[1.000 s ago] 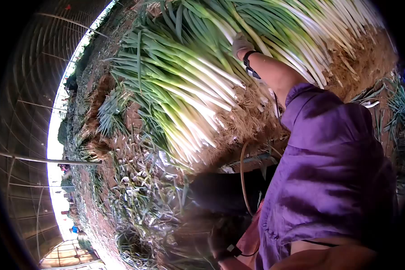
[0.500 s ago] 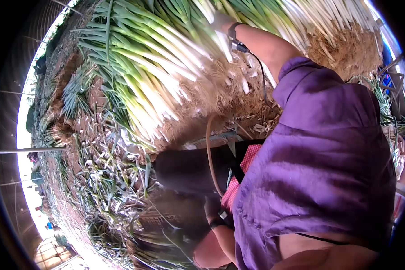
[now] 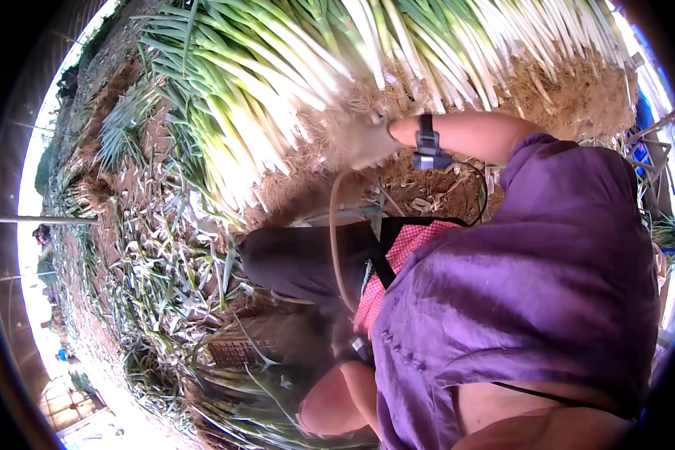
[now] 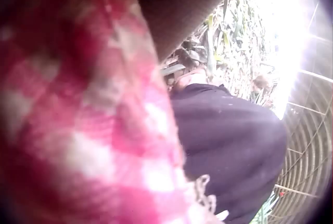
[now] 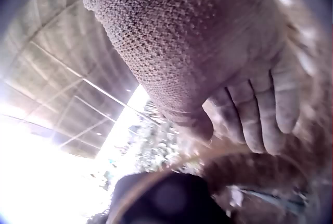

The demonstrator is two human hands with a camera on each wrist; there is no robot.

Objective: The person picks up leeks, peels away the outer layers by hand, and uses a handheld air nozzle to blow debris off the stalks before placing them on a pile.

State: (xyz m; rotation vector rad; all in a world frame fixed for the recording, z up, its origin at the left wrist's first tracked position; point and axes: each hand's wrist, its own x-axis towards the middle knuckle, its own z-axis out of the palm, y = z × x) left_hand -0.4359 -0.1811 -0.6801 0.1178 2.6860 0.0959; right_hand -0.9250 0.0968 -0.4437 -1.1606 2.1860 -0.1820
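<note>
Long green onions lie side by side, white stalks ending in a brown mass of roots. Over these roots is my gloved right hand, blurred in the head view. Up close in the right wrist view, the knitted glove shows straight fingers side by side, holding nothing. A tan curved hose passes just below that hand. My left hand is dark and blurred by the lap, beside a pink checkered cloth. That cloth fills much of the left wrist view.
A dark-trousered leg lies below the roots. Loose leaf scraps cover the ground at left. A brown crate-like thing and more green leaves are near the lower edge. Hoops of a tunnel cover curve overhead.
My right hand has left the onion stalks and come back towards the body, down over the roots. The head view has shifted to the right. The left hand stays by the lap.
</note>
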